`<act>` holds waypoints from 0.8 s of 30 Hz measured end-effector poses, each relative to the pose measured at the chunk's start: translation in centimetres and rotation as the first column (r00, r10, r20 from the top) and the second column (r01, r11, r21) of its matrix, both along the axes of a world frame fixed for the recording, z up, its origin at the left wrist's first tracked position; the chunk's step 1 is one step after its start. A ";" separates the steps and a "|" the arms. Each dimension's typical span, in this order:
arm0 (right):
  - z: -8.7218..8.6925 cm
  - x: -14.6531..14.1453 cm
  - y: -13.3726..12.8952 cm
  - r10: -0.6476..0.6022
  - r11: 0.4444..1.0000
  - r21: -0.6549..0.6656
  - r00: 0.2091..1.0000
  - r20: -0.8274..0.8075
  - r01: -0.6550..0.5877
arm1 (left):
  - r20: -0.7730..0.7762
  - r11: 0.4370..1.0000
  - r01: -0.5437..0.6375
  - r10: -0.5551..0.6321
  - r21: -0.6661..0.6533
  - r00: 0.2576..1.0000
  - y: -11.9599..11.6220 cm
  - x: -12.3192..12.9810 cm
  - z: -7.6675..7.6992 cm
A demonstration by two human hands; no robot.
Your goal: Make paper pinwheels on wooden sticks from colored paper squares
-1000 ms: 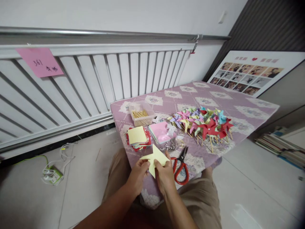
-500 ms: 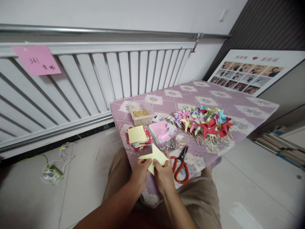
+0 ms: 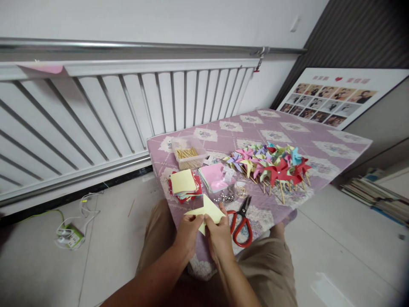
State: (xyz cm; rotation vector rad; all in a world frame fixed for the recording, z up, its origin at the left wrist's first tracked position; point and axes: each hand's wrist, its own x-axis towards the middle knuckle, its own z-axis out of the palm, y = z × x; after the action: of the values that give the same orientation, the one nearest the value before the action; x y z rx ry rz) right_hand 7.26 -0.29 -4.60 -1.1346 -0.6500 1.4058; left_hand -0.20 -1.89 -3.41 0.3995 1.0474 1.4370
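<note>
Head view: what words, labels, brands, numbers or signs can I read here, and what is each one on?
No words, brands or numbers are readable.
Poster: a red heart; the pink characters beside it are too blurred.
Pink note: seen nearly edge-on, nothing readable.
White tags: any print is too small.

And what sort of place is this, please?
Probably a room in a home: a white radiator along the wall, a purple patterned cloth, and a framed display of photos.
</note>
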 end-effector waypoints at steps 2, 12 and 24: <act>-0.2 0.0 -0.1 0.002 1.000 -0.005 1.000 0.003 -0.002 | -0.006 1.000 0.012 -0.012 -0.007 1.000 0.0 -0.1 -0.2; -0.7 -0.4 -0.4 0.012 1.000 -0.024 0.999 -0.030 -0.012 | -0.100 0.999 0.054 -0.053 0.006 0.994 0.2 -0.7 -0.7; 0.7 4.8 0.4 0.186 0.972 0.120 0.971 0.152 -0.204 | -0.236 0.941 0.328 -0.337 -0.079 0.911 1.9 -5.9 0.4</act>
State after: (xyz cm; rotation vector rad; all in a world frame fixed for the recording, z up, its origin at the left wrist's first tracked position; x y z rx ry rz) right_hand 12.07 0.16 -3.90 -1.0909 -0.9651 1.4321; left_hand -6.14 -0.02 -3.01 0.7086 1.1397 1.0777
